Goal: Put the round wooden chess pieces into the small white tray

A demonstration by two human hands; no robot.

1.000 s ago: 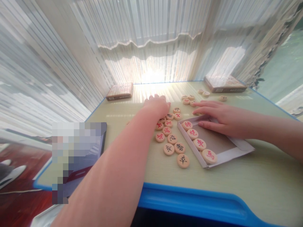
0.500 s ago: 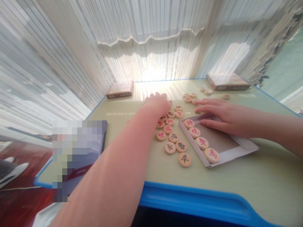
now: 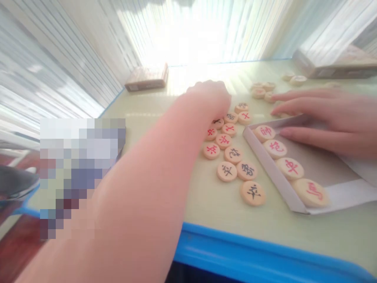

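Note:
Round wooden Chinese chess pieces with red and black characters lie loose on the table, among them a black-marked piece near the front. My left hand is at the far end of this group, its fingers curled down and closed; whatever they hold is hidden. My right hand has its fingers stretched out over an open shallow cardboard box. Its thumb is close to a red-marked piece in the box. Several red-marked pieces stand in a row along the box's left wall.
A flat box lies at the back left and another box at the back right. More pieces are beyond my right hand. A blue rim edges the table. A blurred-out object is at the left.
The view has moved closer and tilted down, so the pieces and box appear larger. My left hand's fingers, partly stretched before, now look curled. My right hand stays spread over the box.

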